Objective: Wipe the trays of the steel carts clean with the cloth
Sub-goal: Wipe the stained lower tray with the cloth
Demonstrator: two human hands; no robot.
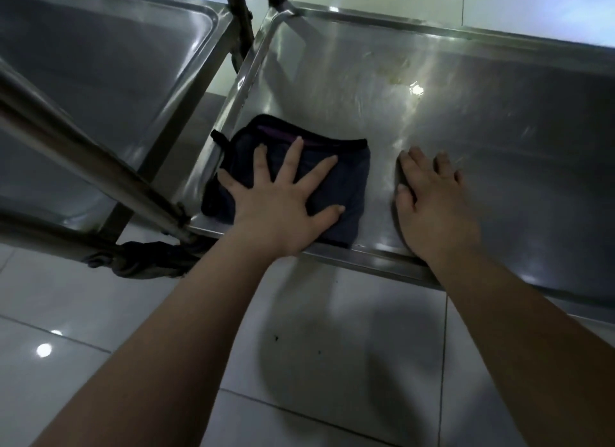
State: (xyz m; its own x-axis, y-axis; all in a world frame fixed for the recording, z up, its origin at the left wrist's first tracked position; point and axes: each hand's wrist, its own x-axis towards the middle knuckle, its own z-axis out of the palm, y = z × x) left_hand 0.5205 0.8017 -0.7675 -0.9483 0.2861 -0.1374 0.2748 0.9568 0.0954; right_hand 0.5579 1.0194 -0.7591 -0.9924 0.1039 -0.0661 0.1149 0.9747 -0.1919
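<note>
A folded dark blue cloth [352, 183] with a black and purple edge lies in the near left corner of the right steel cart's tray [499, 120]. My left hand [283, 197] presses flat on the cloth, fingers spread straight. My right hand [432, 200] rests flat on the bare tray just right of the cloth, fingers extended and apart from it. Yellowish smears [396, 74] mark the tray further back. A second cart's tray [100, 64] stands to the left.
The left cart's steel handle bar [83, 153] crosses diagonally in the foreground. Upright posts [239, 17] stand between the two carts. A dark caster wheel [146, 257] sits below the left cart. Glossy white floor tiles [332, 347] lie beneath my arms.
</note>
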